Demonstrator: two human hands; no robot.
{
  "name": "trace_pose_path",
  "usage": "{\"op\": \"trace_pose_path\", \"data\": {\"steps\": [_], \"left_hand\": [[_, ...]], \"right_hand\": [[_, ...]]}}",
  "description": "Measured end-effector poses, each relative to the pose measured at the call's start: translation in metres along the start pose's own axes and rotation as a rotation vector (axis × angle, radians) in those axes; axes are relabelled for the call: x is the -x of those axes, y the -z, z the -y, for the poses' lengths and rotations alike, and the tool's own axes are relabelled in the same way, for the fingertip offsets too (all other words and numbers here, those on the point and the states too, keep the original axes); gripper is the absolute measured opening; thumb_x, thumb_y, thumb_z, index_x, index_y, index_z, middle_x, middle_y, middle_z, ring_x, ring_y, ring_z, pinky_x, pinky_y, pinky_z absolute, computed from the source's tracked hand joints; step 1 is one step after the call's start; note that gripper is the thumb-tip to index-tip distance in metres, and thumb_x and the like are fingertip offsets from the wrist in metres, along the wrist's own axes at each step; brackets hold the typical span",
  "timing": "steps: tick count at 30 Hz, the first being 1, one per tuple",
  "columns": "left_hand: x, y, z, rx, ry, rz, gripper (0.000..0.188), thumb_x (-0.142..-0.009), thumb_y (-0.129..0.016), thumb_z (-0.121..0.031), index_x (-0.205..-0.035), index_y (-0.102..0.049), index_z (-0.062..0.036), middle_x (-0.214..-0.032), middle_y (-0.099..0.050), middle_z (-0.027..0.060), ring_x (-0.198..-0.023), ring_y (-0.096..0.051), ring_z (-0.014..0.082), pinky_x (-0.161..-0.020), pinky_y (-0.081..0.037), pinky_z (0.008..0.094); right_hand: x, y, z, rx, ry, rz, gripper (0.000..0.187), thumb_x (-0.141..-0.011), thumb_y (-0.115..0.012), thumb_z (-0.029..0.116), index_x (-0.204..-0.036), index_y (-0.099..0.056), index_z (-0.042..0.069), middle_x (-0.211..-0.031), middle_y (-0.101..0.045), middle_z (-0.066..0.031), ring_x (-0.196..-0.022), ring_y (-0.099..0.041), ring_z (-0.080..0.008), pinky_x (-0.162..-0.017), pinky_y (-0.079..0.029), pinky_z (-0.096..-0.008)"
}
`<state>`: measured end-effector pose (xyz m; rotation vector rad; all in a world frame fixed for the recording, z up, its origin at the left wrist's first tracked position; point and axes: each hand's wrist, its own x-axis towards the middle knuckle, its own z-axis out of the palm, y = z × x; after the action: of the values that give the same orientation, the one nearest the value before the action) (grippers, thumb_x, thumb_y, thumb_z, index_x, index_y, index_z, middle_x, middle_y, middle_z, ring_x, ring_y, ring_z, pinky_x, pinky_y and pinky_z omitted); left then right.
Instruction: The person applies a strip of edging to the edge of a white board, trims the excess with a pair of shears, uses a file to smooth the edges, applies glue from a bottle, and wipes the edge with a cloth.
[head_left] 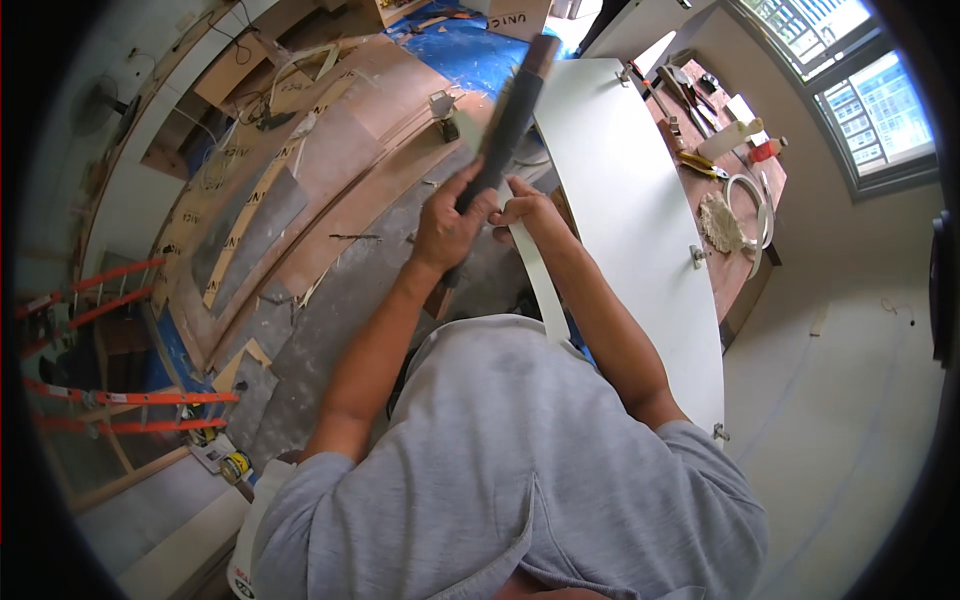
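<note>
My left hand (455, 222) is closed round a long, dark, narrow piece (512, 112), which slants up and away from me; its far end looks brownish. I cannot tell whether it is a board seen edge-on or a bar. Close beside it, my right hand (535, 212) has its fingers bent in a pinch on a thin white strip (540, 280). The strip curves down from those fingers toward my grey shirt. Both hands are almost together, in front of my body. To the right of them lies a long white door panel (640, 190) with metal hinges (697, 257) along its edge.
Plywood boards (340, 150) are stacked at the left. An orange ladder (130, 397) is at the lower left. Pliers (702, 165), bottles and a coil of white strip (765, 215) lie on a wooden worktop (735, 275) at the right. Blue sheeting (460, 55) covers floor at the far side.
</note>
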<state>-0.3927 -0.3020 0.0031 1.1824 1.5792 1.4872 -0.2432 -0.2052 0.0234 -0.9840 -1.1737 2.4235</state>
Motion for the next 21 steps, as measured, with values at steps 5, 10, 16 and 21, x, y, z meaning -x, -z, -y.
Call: {"op": "trace_pose_path", "data": {"steps": [5, 10, 16, 21], "left_hand": [[0.015, 0.002, -0.025, -0.446, -0.225, 0.065, 0.05, -0.097, -0.072, -0.023, -0.138, -0.059, 0.0023, -0.118, -0.07, 0.0234, -0.105, -0.071, 0.0291, -0.093, -0.054, 0.0363], [-0.02, 0.015, 0.009, -0.397, -0.257, -0.085, 0.049, -0.096, -0.071, -0.023, -0.136, -0.061, 0.0035, -0.128, -0.067, 0.0254, -0.116, -0.068, 0.0316, -0.099, -0.052, 0.037], [-0.02, 0.02, -0.006, -0.295, -0.141, -0.058, 0.047, -0.096, -0.071, -0.023, -0.135, -0.062, 0.0025, -0.124, -0.07, 0.0225, -0.113, -0.068, 0.0292, -0.1, -0.051, 0.0385], [0.014, 0.01, -0.026, -0.37, -0.221, 0.169, 0.047, -0.096, -0.071, -0.023, -0.133, -0.063, 0.0034, -0.127, -0.068, 0.026, -0.12, -0.066, 0.0323, -0.102, -0.051, 0.0385]], "right_hand": [[0.014, 0.008, -0.007, 0.076, 0.012, -0.005, 0.089, -0.076, -0.055, -0.006, -0.16, -0.033, 0.014, -0.092, -0.058, -0.004, -0.073, -0.055, -0.0137, -0.057, -0.047, -0.0287], [0.025, -0.006, -0.003, 0.006, -0.024, 0.069, 0.095, -0.074, -0.056, -0.006, -0.162, -0.033, 0.023, -0.09, -0.053, -0.0007, -0.076, -0.053, -0.0122, -0.057, -0.044, -0.0268], [0.034, 0.003, -0.01, -0.055, -0.016, 0.172, 0.102, -0.07, -0.054, -0.008, -0.163, -0.028, 0.026, -0.09, -0.051, -0.0007, -0.079, -0.053, -0.013, -0.057, -0.043, -0.0272], [0.034, 0.023, -0.008, -0.201, -0.084, 0.253, 0.111, -0.067, -0.051, -0.012, -0.166, -0.021, 0.028, -0.087, -0.046, 0.0001, -0.079, -0.051, -0.0127, -0.052, -0.038, -0.0254]]}}
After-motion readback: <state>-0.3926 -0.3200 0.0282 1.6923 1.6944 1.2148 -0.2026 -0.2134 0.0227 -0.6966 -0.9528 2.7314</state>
